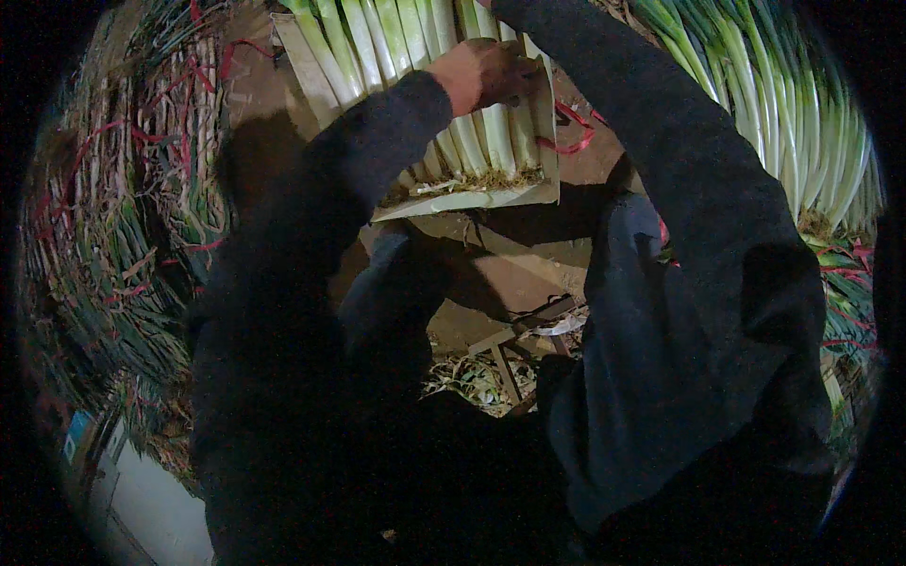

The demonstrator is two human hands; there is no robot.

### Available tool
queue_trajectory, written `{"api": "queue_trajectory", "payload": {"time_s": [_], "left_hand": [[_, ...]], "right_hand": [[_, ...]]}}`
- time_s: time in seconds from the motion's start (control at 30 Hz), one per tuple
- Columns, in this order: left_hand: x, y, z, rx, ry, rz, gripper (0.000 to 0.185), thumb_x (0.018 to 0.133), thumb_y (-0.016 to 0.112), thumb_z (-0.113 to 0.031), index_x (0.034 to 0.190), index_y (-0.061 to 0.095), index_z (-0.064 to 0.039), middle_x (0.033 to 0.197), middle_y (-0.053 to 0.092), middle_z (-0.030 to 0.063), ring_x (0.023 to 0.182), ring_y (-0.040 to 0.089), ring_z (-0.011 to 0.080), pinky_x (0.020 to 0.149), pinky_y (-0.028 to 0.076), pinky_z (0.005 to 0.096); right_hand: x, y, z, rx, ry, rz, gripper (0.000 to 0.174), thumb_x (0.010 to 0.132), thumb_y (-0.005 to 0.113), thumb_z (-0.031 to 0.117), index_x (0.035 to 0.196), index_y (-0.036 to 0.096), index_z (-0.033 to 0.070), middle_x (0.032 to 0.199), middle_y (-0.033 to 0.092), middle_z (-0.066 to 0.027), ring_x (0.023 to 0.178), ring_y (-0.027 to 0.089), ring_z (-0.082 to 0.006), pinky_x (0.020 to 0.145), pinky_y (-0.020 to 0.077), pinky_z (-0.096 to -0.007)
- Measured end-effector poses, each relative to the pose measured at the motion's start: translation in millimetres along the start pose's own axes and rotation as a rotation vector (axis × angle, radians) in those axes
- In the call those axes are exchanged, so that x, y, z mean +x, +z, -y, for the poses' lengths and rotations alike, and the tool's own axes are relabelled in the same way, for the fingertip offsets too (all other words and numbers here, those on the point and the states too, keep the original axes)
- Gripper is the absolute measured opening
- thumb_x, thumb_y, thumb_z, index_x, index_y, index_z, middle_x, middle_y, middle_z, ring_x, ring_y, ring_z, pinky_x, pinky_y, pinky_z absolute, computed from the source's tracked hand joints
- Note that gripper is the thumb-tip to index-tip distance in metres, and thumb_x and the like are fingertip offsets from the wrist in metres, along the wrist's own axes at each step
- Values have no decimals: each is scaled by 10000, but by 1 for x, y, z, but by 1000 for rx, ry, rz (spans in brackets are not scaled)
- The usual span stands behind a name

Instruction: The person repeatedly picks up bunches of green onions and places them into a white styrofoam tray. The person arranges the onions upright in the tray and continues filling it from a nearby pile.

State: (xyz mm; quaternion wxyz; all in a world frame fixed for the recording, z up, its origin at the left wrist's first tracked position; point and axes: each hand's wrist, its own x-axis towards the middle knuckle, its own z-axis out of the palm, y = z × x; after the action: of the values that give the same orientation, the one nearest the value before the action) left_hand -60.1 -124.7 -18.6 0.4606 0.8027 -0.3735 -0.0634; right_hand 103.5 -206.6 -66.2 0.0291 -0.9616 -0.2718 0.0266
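Thick leeks or large green onions [495, 138] lie side by side in a shallow light-coloured tray [467, 200], their roots towards me. My left hand [488, 76] reaches across the white stalks near the tray's right side. Its fingers are curled down over them; whether they grip a stalk is hidden. Only a sliver of my right hand [485, 3] shows at the top edge, beyond the end of its dark sleeve [609, 64]. What it touches is out of view.
Bundles of dry, untrimmed onions [141, 212] tied with red ribbon are heaped at left. Cleaner long stalks [771, 113] are piled at upper right. Between my legs a small wooden stool or frame [504, 368] stands over leaf scraps [467, 378]. Red ribbon [577, 138] lies beside the tray.
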Motion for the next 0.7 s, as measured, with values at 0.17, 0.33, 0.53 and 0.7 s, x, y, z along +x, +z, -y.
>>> {"api": "queue_trajectory", "payload": {"time_s": [0.17, 0.33, 0.53, 0.7], "left_hand": [[20, 3, 6, -675, -886, 205, 354, 1008, 621, -244, 1344, 674, -145, 1143, 745, 125, 977, 706, 257, 855, 579, 324], [22, 3, -2, -87, -514, 364, 400, 1010, 613, -299, 1359, 647, -108, 1198, 729, 134, 1002, 699, 318, 895, 569, 344], [19, 14, 5, -138, -454, 394, 361, 972, 581, -304, 1264, 690, -122, 1178, 718, 169, 1044, 696, 363, 902, 564, 423], [26, -4, -50, 336, -544, 407, 332, 962, 592, -311, 1214, 717, -135, 1231, 704, 162, 1134, 664, 369, 957, 534, 457]], "right_hand": [[4, 3, -4, -69, 5, 93, 223, 984, 636, 212, 984, 666, -9, 845, 643, -220, 762, 612, -334, 665, 522, -483], [3, -7, -7, 18, -73, 83, 210, 1027, 568, 164, 989, 659, -22, 742, 589, -183, 672, 568, -313, 591, 467, -469], [-19, -18, 6, -132, 56, 158, 278, 1072, 559, 169, 1217, 623, -59, 881, 648, -150, 685, 620, -265, 597, 516, -409], [-37, -51, 10, 538, 173, -51, 721, 981, 468, 73, 1609, 145, -76, 1126, 651, -381, 947, 679, -494, 794, 542, -622]]}}
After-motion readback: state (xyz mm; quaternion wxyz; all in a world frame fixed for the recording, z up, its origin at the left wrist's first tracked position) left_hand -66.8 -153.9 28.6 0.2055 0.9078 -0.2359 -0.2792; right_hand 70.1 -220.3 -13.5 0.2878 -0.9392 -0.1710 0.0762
